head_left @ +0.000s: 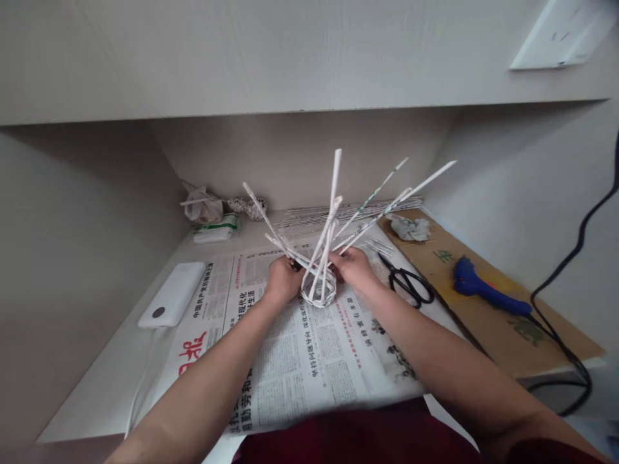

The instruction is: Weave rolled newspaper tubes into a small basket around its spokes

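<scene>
Between my hands is a small round basket point(319, 295) woven from rolled newspaper tubes, tilted so that its ring faces me. Long paper tubes point(336, 174) stick up and fan out from it to the left and right. My left hand point(284, 278) is closed on the left side of the basket, its fingertips partly hidden behind the tubes. On the right side, my right hand point(352, 267) pinches near the base of the tubes, thumb towards the weave. Black-handled scissors point(411, 285) lie just right of my right hand.
Newspaper point(285, 361) covers the desk. On the right, cardboard point(435, 258) carries a blue glue gun point(491, 290) with a black cord, and a crumpled wad point(410, 228). A white power bank point(173, 293) lies left. Spare paper tubes point(309, 216) lie along the back, below an overhanging panel point(290, 58).
</scene>
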